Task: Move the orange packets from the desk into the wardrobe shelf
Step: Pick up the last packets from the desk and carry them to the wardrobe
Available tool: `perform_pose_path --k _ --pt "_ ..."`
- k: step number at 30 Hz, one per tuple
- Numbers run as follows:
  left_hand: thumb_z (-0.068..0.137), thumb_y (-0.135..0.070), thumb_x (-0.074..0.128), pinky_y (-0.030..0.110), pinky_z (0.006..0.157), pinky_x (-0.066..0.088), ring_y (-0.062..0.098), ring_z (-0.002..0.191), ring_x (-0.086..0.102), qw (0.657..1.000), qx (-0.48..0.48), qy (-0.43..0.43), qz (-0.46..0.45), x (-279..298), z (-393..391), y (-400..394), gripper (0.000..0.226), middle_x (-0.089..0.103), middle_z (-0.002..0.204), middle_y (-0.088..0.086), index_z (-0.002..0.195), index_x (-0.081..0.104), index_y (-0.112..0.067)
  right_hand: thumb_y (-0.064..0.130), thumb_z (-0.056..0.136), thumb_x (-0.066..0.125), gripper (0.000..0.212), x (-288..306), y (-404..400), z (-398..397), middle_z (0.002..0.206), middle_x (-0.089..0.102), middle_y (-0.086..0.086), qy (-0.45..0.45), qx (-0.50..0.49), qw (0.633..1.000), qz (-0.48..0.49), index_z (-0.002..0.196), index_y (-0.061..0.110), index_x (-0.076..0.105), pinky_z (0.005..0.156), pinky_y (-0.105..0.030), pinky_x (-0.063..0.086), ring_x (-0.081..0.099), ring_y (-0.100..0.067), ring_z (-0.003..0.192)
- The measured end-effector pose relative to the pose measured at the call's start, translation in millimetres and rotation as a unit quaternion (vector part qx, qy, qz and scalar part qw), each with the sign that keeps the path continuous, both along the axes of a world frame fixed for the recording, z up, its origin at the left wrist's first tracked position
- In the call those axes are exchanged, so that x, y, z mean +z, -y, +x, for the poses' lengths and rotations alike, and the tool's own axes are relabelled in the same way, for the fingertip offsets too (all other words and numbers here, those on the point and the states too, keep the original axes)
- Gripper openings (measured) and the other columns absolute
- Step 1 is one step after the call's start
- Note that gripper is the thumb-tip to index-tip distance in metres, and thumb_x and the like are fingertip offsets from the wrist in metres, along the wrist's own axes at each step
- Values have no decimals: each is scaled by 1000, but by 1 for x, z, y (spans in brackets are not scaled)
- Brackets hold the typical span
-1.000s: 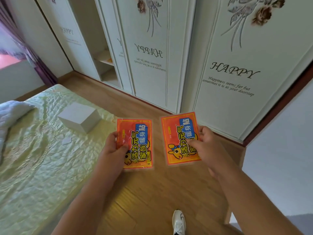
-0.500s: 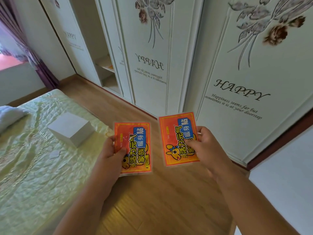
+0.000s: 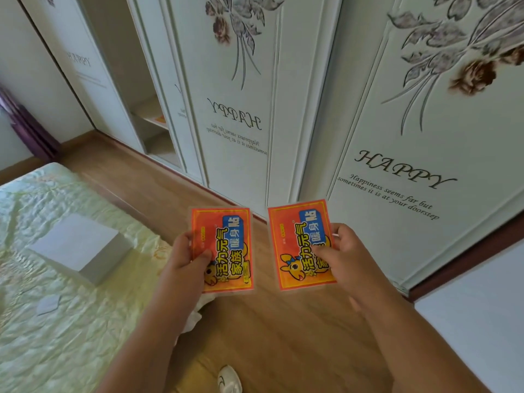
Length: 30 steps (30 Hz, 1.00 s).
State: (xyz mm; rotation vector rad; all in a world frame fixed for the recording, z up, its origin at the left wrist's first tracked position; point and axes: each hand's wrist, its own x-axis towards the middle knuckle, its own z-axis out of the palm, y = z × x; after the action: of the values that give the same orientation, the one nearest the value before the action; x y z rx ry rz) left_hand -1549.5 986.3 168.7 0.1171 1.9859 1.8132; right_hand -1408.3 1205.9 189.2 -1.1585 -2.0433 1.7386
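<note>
I hold two flat orange packets with blue labels side by side over the wooden floor. My left hand pinches the left packet by its left edge, thumb on the front. My right hand pinches the right packet by its right edge. Far off at the upper left, the wardrobe stands open and a shelf shows inside, with something orange lying on it.
White sliding wardrobe doors with flower prints and "HAPPY" lettering fill the view ahead. A bed with a pale green cover lies at left, with a white box on it. A white shoe shows below.
The view has moved closer to the wardrobe and tilted up slightly. Both hands keep their hold on the packets in about the same pose.
</note>
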Motion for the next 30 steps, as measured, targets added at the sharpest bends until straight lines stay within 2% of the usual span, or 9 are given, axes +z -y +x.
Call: perform_pose_path --k 3,7,13,22,25,28,30 --pt "104 -6 49 45 75 62 22 89 78 1000 -7 -3 8 1 -49 -15 28 79 102 0 118 58 -29 19 100 67 25 5 -13 -38 108 76 8 2 -5 1000 18 119 32 57 85 -44 64 78 -13 89" --pt "103 -6 51 48 77 61 24 91 77 1000 -19 -12 12 3 -110 -29 29 78 105 2 115 60 -31 21 102 65 23 9 -26 -87 109 76 9 -6 -16 999 28 120 32 56 79 -37 63 78 -12 89" --pt "102 -9 53 54 83 61 24 93 77 1000 -12 -26 0 3 -177 -40 28 78 103 0 113 60 -34 22 102 65 19 -1 -38 -146 108 75 11 -3 -18 1000 15 110 36 55 79 -38 63 78 -12 88" --pt "103 -5 49 44 73 61 22 89 78 1000 18 -1 -1 -10 -236 -75 29 78 103 1 118 59 -28 20 101 66 24 -13 -87 -245 110 77 9 -3 39 999 -7 117 35 57 85 -44 64 79 -10 85" --pt "103 -4 49 39 67 60 19 86 78 999 49 -2 -3 -9 -258 -97 30 78 103 1 118 58 -28 19 100 67 24 -15 -118 -283 111 78 6 -8 65 998 -13 116 33 58 87 -49 64 80 -15 89" --pt "102 -3 51 43 71 61 20 89 77 996 88 -12 -1 -3 -281 -125 34 76 108 3 116 59 -33 17 99 68 24 -10 -155 -321 111 79 5 -16 99 995 -15 115 33 58 87 -50 63 80 -16 88" --pt "102 -3 50 48 76 61 21 89 77 994 104 -25 0 5 -295 -144 39 77 107 2 113 60 -39 16 100 66 23 -2 -179 -346 111 78 4 -30 121 992 -18 114 32 57 82 -45 64 80 -15 87"
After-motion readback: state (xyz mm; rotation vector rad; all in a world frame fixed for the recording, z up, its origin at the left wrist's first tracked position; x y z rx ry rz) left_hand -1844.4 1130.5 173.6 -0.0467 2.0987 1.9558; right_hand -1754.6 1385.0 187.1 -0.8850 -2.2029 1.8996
